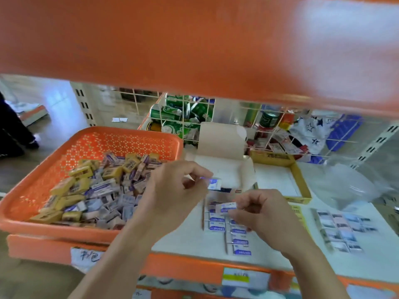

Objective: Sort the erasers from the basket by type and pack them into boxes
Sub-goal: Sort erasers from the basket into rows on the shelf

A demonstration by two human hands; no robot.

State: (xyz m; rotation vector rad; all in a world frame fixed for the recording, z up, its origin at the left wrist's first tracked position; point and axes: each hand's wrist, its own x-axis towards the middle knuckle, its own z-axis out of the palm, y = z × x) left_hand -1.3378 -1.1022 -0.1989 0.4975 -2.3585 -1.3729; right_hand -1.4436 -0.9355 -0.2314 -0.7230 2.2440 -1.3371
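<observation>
An orange perforated basket [28, 203] at the left holds several yellow and purple-white erasers [97, 190]. My left hand [172, 190] pinches a blue-white eraser [214, 184] just right of the basket. My right hand [265, 214] pinches another blue-white eraser [226, 207] above rows of matching erasers [228, 229] laid on the white shelf. An open white box [224, 169] with its lid up stands behind the hands. A yellow-rimmed box [300, 180] sits to its right. The picture is motion-blurred.
A second group of erasers [343, 229] lies in rows at the right. A clear plastic bag [349, 186] sits beyond it. An orange shelf [194, 39] hangs overhead. A wire grid [194, 117] with green cans stands behind. A person's legs [13, 130] show far left.
</observation>
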